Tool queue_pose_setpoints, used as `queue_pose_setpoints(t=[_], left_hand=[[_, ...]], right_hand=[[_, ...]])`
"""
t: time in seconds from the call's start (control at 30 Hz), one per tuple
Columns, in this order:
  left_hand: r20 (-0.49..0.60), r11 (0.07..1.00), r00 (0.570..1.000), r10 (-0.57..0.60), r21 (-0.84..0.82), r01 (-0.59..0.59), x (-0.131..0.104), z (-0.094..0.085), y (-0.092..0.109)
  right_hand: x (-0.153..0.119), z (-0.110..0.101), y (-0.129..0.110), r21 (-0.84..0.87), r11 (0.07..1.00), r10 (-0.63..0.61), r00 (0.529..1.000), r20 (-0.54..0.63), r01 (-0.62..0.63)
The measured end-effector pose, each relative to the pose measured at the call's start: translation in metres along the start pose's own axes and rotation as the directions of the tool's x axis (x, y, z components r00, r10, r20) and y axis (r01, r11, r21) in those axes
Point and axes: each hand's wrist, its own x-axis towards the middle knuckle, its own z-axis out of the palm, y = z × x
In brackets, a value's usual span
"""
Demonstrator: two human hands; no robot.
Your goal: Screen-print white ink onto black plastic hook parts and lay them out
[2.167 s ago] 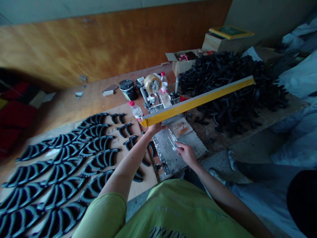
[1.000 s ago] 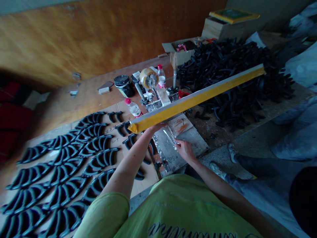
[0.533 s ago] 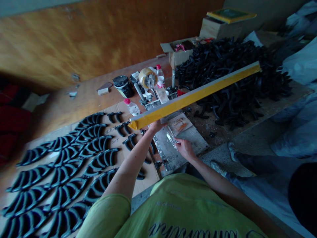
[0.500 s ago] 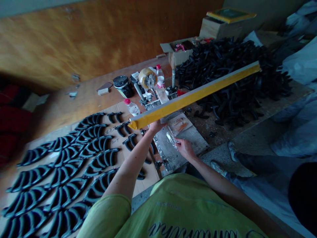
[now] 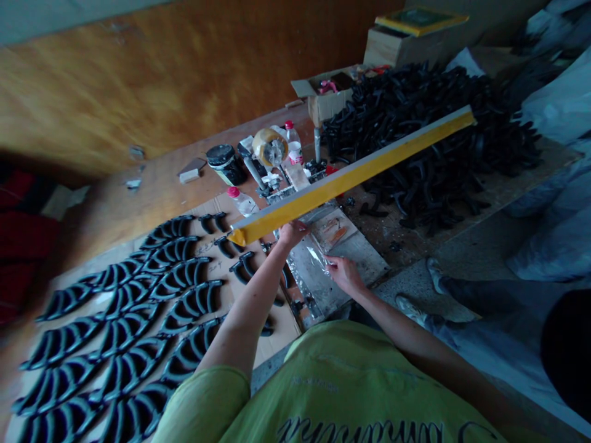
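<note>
A long yellow-edged frame slants up to the right over a grey work plate. Just below the frame's left part is my left hand, its fingers curled by the edge of a clear plastic sheet; what they hold is partly hidden under the frame. My right hand pinches the near side of the same clear sheet. An orange-brown smeared patch shows on the plate, beyond my right hand.
Rows of black curved parts lie on cardboard at left. Behind the frame stand a tape roll, a black tub and bottles. A heap of black parts covers the right side. Another person's shoes show at right.
The view has shifted slightly, and the frame's left end sits a little lower and further left. Both hands keep nearly the same place at the plate.
</note>
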Motion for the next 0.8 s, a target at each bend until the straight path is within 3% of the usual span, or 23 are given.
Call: queue_pose_setpoints(t=[0.47, 0.8], left_hand=[[0.037, 0.982, 0.985, 0.169, 0.080, -0.171, 0.002, -0.003, -0.015], [0.036, 0.976, 0.986, 0.162, 0.143, -0.166, -0.002, -0.003, -0.010]], right_hand=[[-0.001, 0.000, 0.001, -0.005, 1.000, -0.022, 0.999, -0.033, 0.021], [0.000, 0.002, 0.003, -0.027, 0.999, -0.034, 0.999, -0.036, 0.033]])
